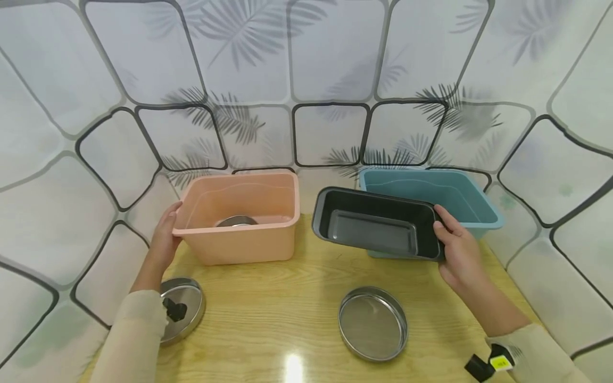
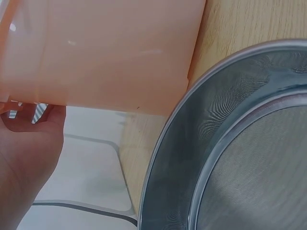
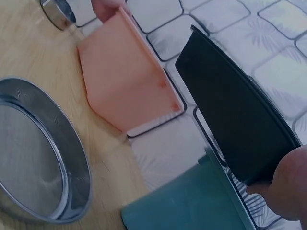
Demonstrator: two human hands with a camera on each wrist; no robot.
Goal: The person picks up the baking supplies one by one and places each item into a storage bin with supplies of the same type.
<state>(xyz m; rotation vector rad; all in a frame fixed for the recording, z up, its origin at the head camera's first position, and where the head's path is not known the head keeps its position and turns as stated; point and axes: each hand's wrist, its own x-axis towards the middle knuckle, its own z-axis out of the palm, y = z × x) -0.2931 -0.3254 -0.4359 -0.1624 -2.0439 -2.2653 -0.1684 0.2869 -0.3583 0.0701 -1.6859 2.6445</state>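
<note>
My right hand (image 1: 461, 254) pinches the right end of a black loaf pan (image 1: 369, 221), thumb inside the rim. The loaf pan is held in the air, partly in front of the blue bin (image 1: 479, 210), its hollow facing the head camera. On the left, my left hand (image 1: 165, 234) grips the rim at the left end of the peach-coloured bin (image 1: 239, 244). Inside that bin lies a round metal thing (image 1: 237, 220), mostly hidden by the front wall.
A round metal sieve (image 1: 373, 324) lies on the wooden table (image 1: 258, 314) at front centre-right. Another round sieve (image 1: 191, 314) lies under my left forearm, partly covered. A patterned cloth (image 1: 330, 133) rises behind the bins and along both sides.
</note>
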